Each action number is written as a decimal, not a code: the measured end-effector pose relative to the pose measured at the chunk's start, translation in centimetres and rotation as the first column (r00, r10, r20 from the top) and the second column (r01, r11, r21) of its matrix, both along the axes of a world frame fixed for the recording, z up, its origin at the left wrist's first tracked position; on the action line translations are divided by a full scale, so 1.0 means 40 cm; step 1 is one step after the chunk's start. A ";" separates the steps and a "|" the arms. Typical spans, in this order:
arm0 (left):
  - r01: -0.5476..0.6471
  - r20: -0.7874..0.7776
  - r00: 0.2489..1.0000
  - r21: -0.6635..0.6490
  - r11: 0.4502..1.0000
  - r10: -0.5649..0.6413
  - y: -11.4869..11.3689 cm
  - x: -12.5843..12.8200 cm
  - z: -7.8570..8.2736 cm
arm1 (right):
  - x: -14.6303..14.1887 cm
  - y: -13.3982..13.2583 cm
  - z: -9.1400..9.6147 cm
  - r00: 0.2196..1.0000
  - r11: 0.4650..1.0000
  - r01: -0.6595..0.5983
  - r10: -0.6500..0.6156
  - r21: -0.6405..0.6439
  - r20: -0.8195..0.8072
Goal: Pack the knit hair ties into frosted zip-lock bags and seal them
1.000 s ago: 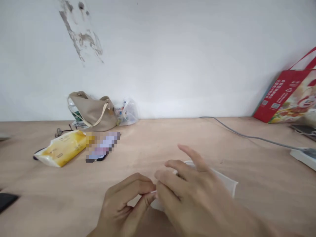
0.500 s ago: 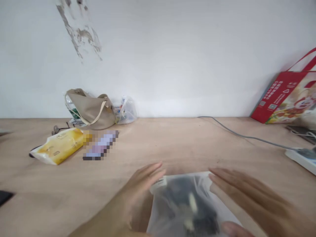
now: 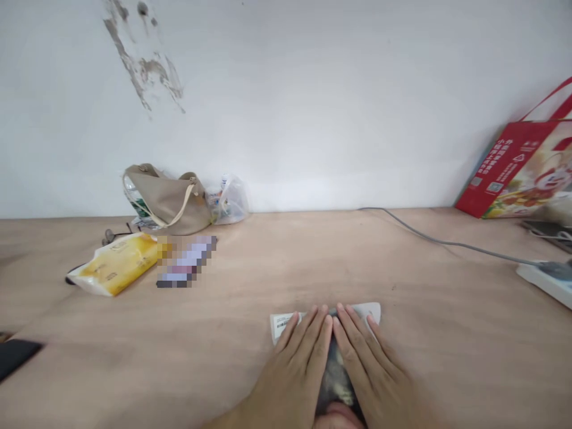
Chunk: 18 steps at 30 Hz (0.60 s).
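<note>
A frosted plastic bag (image 3: 337, 372) with something dark and some pale print inside lies on the table at the lower middle. A white barcode label (image 3: 280, 325) sits at its far left corner. My left hand (image 3: 295, 369) lies flat on the bag's left half, fingers stretched out away from me. On the right half my right hand (image 3: 373, 369) rests flat too, its fingertips close to those of the left. Between the two hands a narrow strip of the bag shows. A thumb crosses at the bottom edge; much of the bag is hidden under the hands.
On the left lie a yellow tissue pack (image 3: 120, 263), a blurred-out phone (image 3: 187, 262) and glasses (image 3: 109, 236). Behind them stand a beige handbag (image 3: 172, 199) and a clear plastic bag (image 3: 232, 199). A grey cable (image 3: 429, 239) runs to a white power strip (image 3: 543, 280); a red shopping bag (image 3: 504, 167) leans at the wall.
Both hands have come inward from the bag's sides and now press flat on top of it, fingertips nearly together. The bag looks flatter.
</note>
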<state>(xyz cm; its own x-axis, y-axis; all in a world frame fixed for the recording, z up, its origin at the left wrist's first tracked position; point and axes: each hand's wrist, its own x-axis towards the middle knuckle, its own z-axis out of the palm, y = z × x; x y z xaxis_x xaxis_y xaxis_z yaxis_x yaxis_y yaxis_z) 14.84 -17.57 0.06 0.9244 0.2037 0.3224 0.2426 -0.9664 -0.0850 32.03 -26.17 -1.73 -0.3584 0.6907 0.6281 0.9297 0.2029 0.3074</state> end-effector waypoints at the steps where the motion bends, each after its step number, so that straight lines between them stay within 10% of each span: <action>1: 0.002 -0.006 1.000 -0.016 1.000 -0.002 0.000 0.001 0.003 | 0.000 -0.002 -0.003 1.000 1.000 0.006 -0.006 -0.014 -0.009; 18: -0.089 -0.054 0.996 -0.338 0.937 0.075 0.005 -0.020 0.008 | 0.041 -0.039 -0.039 0.934 0.942 -0.076 -0.048 -0.327 -0.354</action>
<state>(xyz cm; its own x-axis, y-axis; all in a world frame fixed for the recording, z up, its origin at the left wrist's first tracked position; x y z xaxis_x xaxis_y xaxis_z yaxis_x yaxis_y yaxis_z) 14.03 -17.38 0.38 0.9107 0.3698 0.1840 0.3250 -0.9164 0.2335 33.67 -27.72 -3.28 -0.1677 0.8762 0.4518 0.9602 0.2489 -0.1264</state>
